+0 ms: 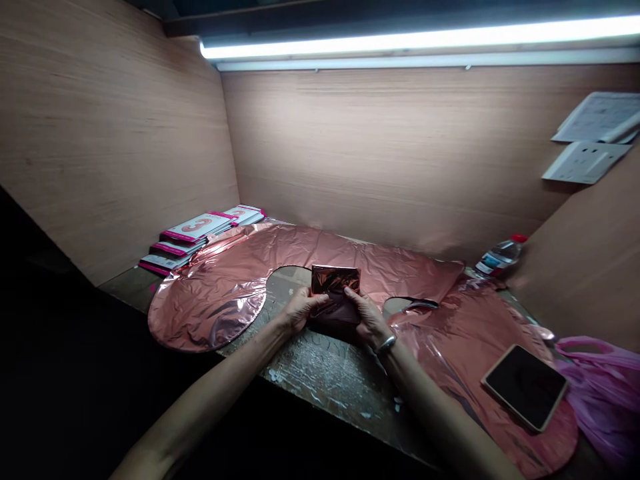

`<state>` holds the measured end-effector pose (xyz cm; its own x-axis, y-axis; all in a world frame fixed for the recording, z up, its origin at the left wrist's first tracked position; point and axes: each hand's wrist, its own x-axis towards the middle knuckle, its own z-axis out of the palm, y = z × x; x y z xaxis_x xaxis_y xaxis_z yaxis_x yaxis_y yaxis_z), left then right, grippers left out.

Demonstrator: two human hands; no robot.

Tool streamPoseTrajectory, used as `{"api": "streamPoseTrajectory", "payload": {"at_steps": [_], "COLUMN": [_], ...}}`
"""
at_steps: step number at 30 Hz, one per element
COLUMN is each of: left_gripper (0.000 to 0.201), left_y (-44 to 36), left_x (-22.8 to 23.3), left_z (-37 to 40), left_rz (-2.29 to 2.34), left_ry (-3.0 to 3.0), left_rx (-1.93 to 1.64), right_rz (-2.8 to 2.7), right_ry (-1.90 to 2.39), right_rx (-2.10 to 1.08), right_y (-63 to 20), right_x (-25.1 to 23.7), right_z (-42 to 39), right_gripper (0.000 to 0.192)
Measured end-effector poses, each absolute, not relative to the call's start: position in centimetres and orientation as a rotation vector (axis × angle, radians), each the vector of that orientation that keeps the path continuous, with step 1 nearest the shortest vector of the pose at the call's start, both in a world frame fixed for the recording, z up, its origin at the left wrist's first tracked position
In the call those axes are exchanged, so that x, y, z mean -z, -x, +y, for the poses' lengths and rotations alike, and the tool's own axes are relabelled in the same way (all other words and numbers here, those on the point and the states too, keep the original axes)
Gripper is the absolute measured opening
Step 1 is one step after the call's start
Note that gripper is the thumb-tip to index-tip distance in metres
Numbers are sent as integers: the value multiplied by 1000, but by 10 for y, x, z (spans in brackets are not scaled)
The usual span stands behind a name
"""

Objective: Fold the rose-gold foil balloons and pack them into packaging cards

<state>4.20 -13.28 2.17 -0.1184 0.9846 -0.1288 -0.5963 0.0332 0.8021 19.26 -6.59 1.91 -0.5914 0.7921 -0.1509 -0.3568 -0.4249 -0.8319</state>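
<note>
Wood-grain panels are enclosing a scuffed, mottled tabletop (pixel 320 373), where crinkled rose-gold foil balloons (pixel 215 300) are lying flat. Both hands, left (pixel 299 308) and right (pixel 367 315), are gripping a folded foil square (pixel 335 283) at its lower edges, holding it upright above the tabletop's middle. A glossy dark phone (pixel 525 387) is resting on foil.

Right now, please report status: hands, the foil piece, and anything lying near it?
Left hand and right hand both grip folded rose-gold foil balloon. Flat foil balloon spread behind it. Phone lies right, packaged balloons stacked far left.
</note>
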Motion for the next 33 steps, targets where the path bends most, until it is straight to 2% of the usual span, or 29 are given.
{"api": "streamPoseTrajectory", "payload": {"at_steps": [8, 12, 15, 17, 18, 20, 22, 24, 26, 30, 33], "left_gripper": [43, 44, 57, 68, 66, 46, 23, 8, 3, 5, 8], "left_y": [-46, -47, -46, -48, -49, -52, -55, -55, -55, -57, -58], "left_x": [-19, -22, -32, -41, -44, -48, -47, -43, -39, -41, -52], "left_z": [-133, -137, -146, -153, -156, -160, -160, -159, -158, -161, -169], "left_rz": [915, 969, 879, 699, 630, 610, 678, 719, 729, 736, 713], "left_ry": [-697, -589, -434, -348, -305, -233, -177, -156, -152, -159, -199], "left_rx": [-1477, -1649, -1657, -1555, -1519, -1512, -1530, -1541, -1557, -1597, -1612], "right_rz": [-1204, -1281, -1672, -2100, -2280, -2499, -2593, -2634, -2645, -2608, -2474], "right_ry": [694, 670, 665, 633, 601, 531, 496, 490, 482, 495, 503], "right_rx": [-1972, -1799, -1377, -877, -630, -297, -130, -79, -70, -108, -379], "right_y": [-199, -198, -204, -210, -213, -217, -219, -219, -219, -218, -215], "right_x": [-34, -38, -40, -39, -37, -34, -30, -29, -28, -28, -32], "right_z": [-74, -80, -84, -88, -90, -94, -97, -98, -97, -98, -101], "right_gripper": [42, 40, 33, 33, 34, 38, 40, 41, 41, 41, 44]}}
